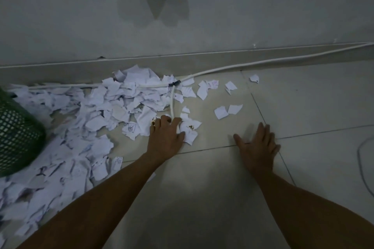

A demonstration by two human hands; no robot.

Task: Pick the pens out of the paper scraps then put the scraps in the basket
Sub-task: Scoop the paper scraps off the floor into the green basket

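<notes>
A heap of torn white paper scraps spreads over the tiled floor from the wall's skirting toward the near left edge, with a few stray pieces lying apart to the right. A green mesh basket stands at the left edge, touching the heap. The left hand rests on the scraps at the heap's right fringe — fingers bent over paper. The right hand lies flat on bare tile, fingers straight. A white cable runs along the skirting into the scraps.

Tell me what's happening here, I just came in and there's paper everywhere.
A person is clearing torn paper scraps off the tiled floor. The left hand reaches into the pile's edge, the right hand rests flat on bare tile. The green basket stands at the left; most scraps remain outside it.
</notes>
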